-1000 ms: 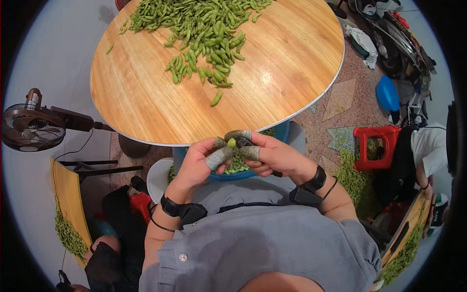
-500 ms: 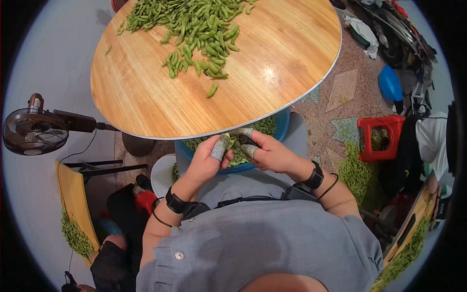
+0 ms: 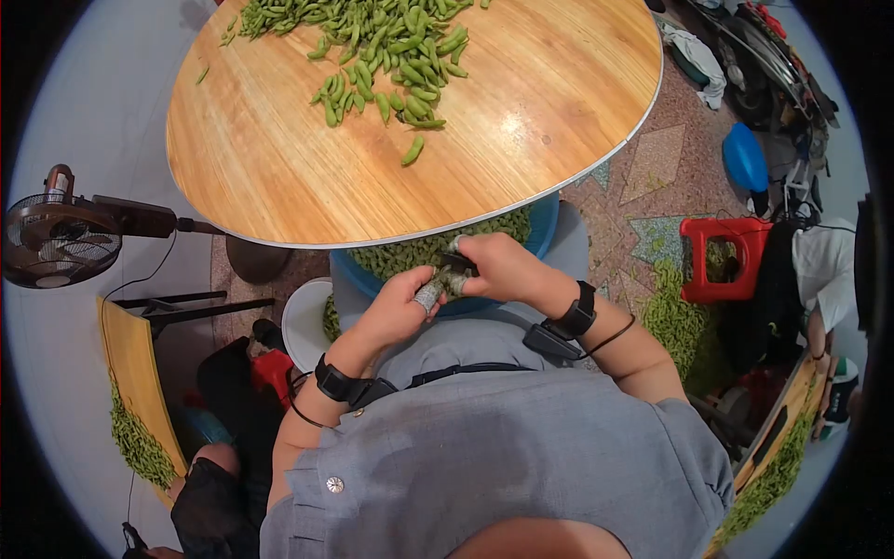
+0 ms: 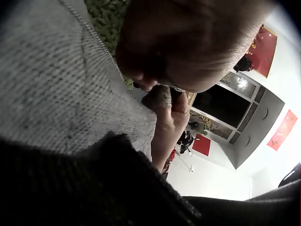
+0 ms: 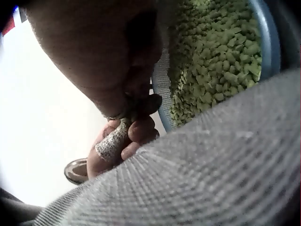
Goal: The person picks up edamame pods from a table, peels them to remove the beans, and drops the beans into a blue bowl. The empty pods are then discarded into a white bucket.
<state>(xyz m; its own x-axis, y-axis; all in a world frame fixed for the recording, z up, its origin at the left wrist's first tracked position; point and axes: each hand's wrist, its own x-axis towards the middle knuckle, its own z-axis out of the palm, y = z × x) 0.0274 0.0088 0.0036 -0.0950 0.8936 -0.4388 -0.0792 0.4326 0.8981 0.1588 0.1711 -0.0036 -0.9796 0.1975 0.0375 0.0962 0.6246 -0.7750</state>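
Note:
Over a blue basin (image 3: pixel 548 238) of shelled green beans (image 3: pixel 396 256), my two hands meet fingertip to fingertip. My left hand (image 3: pixel 399 306) has its wrapped thumb and curled fingers pinched together at a green bean pod, which is mostly hidden by the fingers. From the other side, my right hand (image 3: pixel 498 268) curls its wrapped fingers and thumb onto the same spot. In the right wrist view, a speckled wrapped thumb (image 5: pixel 113 143) of the left hand presses up against the right fingertips, with the beans (image 5: pixel 216 70) beside them.
A round wooden table (image 3: pixel 307 186) stands just ahead, with a heap of unshelled pods (image 3: pixel 391 47) and one loose pod (image 3: pixel 413 150). Left are a white bucket (image 3: pixel 303 317) and a fan (image 3: pixel 65 233); right, a red stool (image 3: pixel 694 261) and pods on the floor (image 3: pixel 675 317).
Both hands have come away from the table edge toward my body, over the basin. The right hand has turned, and the pod seen between the fingertips earlier is now mostly covered.

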